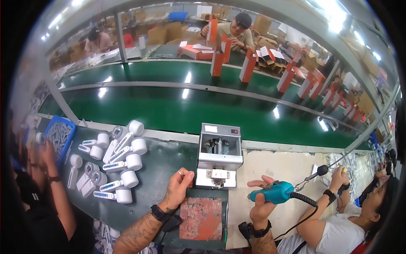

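Note:
My right hand [261, 208] is wrapped round a teal electric screwdriver [275, 193], which hangs from a cable at the right and trails a black coiled cord. Its forefinger is stretched out past the tool. My left hand [179, 184] is closed with thumb and fingers pressed together, right beside a grey screw feeder [220, 157]; whatever it may hold is hidden. Below the feeder lies a worn reddish mat [201, 218]. To the left, several white handheld devices [132, 162] with round heads and blue-marked handles lie in a cluster on the dark green bench.
Behind the bench runs a green conveyor [160, 103] with upright orange and white boxes [248, 67]. A blue bin [61, 134] of small grey parts stands far left. Co-workers sit close on both sides, and others work beyond the conveyor. Metal frame posts rise at both sides.

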Tool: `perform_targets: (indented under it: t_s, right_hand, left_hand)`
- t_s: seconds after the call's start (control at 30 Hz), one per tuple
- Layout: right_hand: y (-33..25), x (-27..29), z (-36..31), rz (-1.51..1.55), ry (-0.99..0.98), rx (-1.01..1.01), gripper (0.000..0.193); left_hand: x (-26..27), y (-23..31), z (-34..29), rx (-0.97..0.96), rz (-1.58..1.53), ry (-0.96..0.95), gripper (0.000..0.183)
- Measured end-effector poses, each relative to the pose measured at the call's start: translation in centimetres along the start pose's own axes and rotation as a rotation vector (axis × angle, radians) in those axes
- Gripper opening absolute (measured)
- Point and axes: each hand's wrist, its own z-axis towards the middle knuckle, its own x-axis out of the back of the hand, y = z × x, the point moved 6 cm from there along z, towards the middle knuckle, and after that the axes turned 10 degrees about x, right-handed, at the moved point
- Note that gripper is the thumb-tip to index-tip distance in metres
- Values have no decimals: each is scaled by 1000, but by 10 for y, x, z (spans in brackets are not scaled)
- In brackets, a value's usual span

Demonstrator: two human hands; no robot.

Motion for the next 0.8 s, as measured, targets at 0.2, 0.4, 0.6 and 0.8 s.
perform_targets:
  t_s: [0.2, 0.4, 0.6, 0.8]
  right_hand:
    - [-11, -8, 7, -189, -256, 220, 74]
    - [-15, -8, 6, -109, -206, 123, 70]
    - [-7, -1, 1, -75, -176, 17, 70]
    - [-5, -3, -3, 42, -218, 81, 63]
  left_hand:
    - [0, 1, 1, -2, 45, -10, 24]
    - [-5, 7, 0, 3, 82, -35, 23]
    - [-2, 7, 1, 3, 91, -42, 22]
    - [-6, 0, 0, 22, 36, -91, 16]
